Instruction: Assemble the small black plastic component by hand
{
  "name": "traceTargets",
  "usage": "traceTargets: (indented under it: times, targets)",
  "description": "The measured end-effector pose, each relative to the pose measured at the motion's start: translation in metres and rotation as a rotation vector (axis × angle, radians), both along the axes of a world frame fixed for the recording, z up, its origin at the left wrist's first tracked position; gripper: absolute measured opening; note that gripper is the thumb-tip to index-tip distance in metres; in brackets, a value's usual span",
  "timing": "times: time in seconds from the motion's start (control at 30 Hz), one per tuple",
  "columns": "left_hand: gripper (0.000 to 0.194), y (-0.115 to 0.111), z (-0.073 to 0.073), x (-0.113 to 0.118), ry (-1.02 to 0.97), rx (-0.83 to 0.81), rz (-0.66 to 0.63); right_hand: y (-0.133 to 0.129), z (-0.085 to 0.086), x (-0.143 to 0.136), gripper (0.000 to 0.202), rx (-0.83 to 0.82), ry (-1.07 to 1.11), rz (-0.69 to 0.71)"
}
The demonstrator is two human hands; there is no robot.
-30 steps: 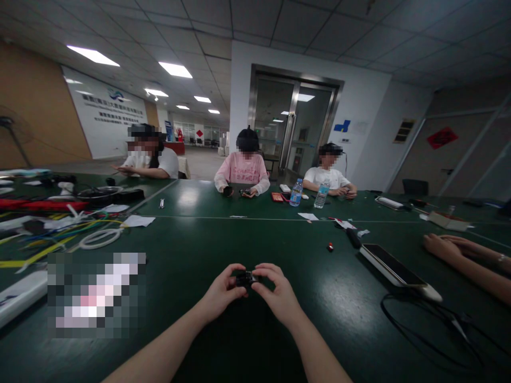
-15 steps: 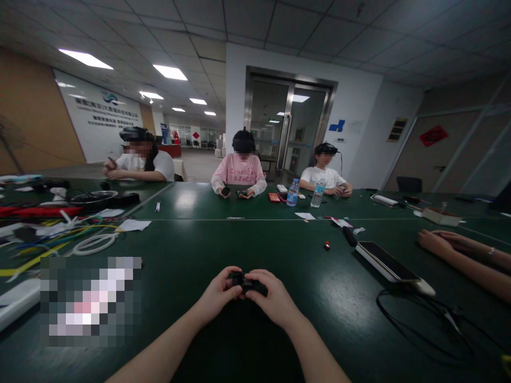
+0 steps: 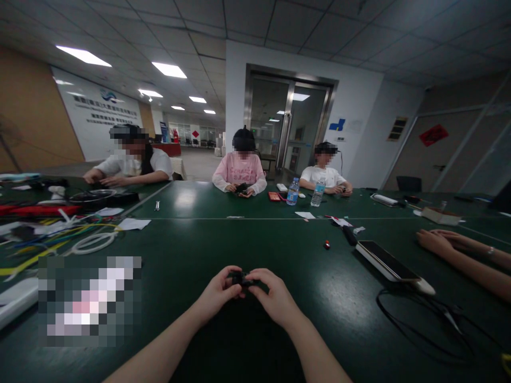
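Note:
Near the middle of the green table, my left hand (image 3: 221, 287) and my right hand (image 3: 274, 293) meet around a small black plastic-looking object (image 3: 239, 278). My left fingers wrap its left end, the thumb pressed along its near side. On the right side, my thumb and fingers pinch the other end. Part of the object is covered by my fingers, and its exact kind cannot be made out. Both hands are raised slightly over the table surface (image 3: 255, 239).
A phone on a white case (image 3: 387, 260) and a black cable (image 3: 419, 324) lie right. Another person's forearms (image 3: 467, 255) rest beyond. Wires and a white cable coil (image 3: 93, 243) sit left. Two bottles (image 3: 293, 192) and several seated people are across the table.
The dark end of the object that showed under my right palm is out of sight now; my right fingers have shifted slightly. Across the table, the left person's hands have moved down and left.

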State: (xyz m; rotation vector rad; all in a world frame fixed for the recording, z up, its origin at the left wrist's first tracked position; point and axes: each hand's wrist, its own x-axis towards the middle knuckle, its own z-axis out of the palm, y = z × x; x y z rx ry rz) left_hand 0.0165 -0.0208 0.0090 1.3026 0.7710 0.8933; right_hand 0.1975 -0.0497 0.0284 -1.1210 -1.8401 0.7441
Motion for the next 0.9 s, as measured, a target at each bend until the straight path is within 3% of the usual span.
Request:
traceTargets:
  times: [0.17,0.53,0.9]
  targets:
    - [0.043,0.0005,-0.0028,-0.0019,-0.016,-0.007,-0.011,-0.0017,0.0032,0.0001,0.022,-0.003,0.001,0.0]
    - [0.034,0.0005,-0.0026,-0.0031,-0.029,0.019,-0.026,-0.0018,0.0036,-0.0003,0.031,0.015,0.01,-0.013]
    - [0.037,-0.0012,0.0006,-0.0021,-0.01,0.001,-0.018,-0.0031,0.0061,-0.0006,0.025,0.006,0.014,-0.006]
